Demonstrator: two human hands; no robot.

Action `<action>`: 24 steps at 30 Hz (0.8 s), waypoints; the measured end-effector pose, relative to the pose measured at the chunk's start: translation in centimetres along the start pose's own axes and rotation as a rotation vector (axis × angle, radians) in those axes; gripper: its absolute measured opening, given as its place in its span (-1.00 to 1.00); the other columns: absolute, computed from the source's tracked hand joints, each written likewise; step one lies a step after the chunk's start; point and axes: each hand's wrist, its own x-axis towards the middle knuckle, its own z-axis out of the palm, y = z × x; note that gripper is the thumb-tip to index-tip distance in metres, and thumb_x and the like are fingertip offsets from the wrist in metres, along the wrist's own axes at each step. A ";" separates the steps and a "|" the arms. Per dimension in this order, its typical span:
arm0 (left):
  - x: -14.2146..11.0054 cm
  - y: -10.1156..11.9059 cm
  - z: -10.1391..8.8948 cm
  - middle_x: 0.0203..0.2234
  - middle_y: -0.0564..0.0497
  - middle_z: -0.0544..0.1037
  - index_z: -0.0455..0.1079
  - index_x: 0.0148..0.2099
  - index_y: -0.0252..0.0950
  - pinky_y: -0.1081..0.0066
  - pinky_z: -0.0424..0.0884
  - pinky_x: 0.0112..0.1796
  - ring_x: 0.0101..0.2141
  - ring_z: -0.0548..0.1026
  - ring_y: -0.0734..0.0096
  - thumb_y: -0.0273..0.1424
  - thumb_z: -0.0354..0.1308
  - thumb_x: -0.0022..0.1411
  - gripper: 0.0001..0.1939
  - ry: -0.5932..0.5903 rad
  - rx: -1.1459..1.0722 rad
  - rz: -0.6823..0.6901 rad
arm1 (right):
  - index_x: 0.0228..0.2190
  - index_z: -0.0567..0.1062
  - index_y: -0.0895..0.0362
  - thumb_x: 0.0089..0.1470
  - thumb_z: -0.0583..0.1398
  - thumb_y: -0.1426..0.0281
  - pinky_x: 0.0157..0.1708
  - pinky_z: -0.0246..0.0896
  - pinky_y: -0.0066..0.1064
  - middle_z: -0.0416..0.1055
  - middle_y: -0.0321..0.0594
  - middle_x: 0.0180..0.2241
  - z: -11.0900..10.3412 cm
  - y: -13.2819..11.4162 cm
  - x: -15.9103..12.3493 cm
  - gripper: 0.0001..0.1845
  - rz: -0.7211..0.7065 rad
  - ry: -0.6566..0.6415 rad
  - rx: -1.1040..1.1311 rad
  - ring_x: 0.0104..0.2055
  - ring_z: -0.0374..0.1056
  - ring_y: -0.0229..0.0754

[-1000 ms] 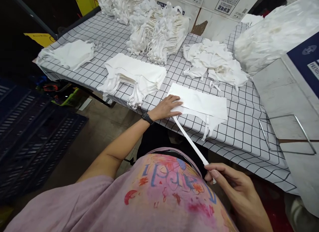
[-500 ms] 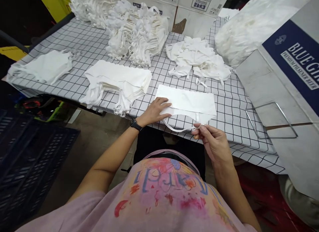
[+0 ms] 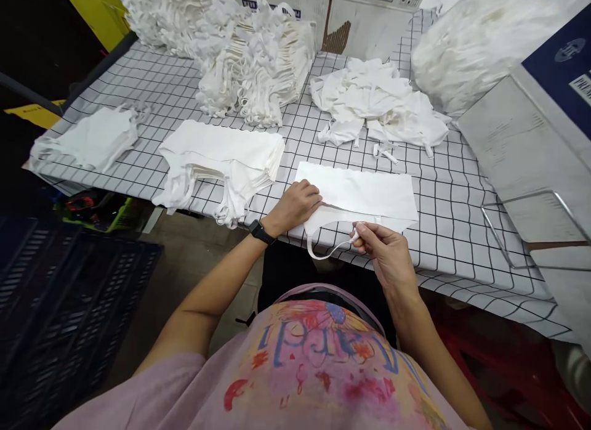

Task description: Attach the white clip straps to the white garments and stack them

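A white strappy camisole top (image 3: 364,190) lies flat near the table's front edge, its straps toward me. On its left part rests my left hand (image 3: 299,207), fingers curled together over the fabric at the seam and pinching it. My right hand (image 3: 381,248) is closed, thumb against fingertips, on one thin shoulder strap (image 3: 318,255) that loops down past the table edge. The fingers hide the strap's end. To the left is a neat stack of matching white tops (image 3: 221,143), straps hanging forward.
Thick piles of white tops (image 3: 272,60) stand at the back. A loose heap of white garments (image 3: 373,103) lies beyond my work, with a few small white pieces (image 3: 385,153) before it. On the right are a cardboard box (image 3: 521,146), a wire frame (image 3: 489,233) and a stuffed plastic bag (image 3: 484,42).
My left fingers have gone from lying spread on the fabric to curled over it. The right hand has moved slightly up and left with the strap. The view has shifted.
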 end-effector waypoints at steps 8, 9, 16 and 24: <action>0.6 -1.1 0.7 -0.16 -0.08 0.55 0.55 -0.07 -0.24 0.27 0.36 -0.16 -0.14 0.44 0.25 -0.35 0.12 0.46 -0.82 0.028 -0.135 -0.033 | -0.52 0.64 0.19 -0.17 0.50 0.17 -0.61 0.22 -0.53 0.44 -0.26 -0.63 2.2 0.2 1.9 -0.66 0.105 0.003 -0.016 -0.60 0.31 -0.34; 0.8 -1.2 0.7 -0.16 -0.07 0.55 0.56 -0.08 -0.22 0.27 0.35 -0.16 -0.14 0.44 0.26 -0.34 0.13 0.46 -0.82 0.019 -0.156 -0.031 | -0.55 0.62 0.19 -0.19 0.50 0.16 -0.63 0.21 -0.54 0.44 -0.26 -0.64 2.6 0.3 2.1 -0.65 0.120 0.002 -0.011 -0.61 0.31 -0.34; 1.6 -1.4 1.0 -0.19 -0.04 0.59 0.59 -0.14 -0.21 0.25 0.29 -0.16 -0.14 0.45 0.27 -0.34 0.18 0.43 -0.84 0.013 -0.222 -0.012 | -0.58 0.57 0.20 -0.22 0.47 0.19 -0.64 0.24 -0.54 0.45 -0.25 -0.63 4.4 0.7 3.9 -0.66 0.183 0.027 0.014 -0.63 0.35 -0.33; 1.8 -0.8 0.8 -0.28 -0.02 0.65 0.56 -0.18 -0.25 0.17 0.30 -0.13 -0.16 0.47 0.24 -0.37 0.13 0.44 -0.82 0.078 -0.229 0.027 | -0.66 0.51 0.19 -0.18 0.43 0.25 -0.63 0.31 -0.56 0.43 -0.22 -0.67 5.2 0.4 5.1 -0.69 0.224 0.061 0.016 -0.66 0.36 -0.33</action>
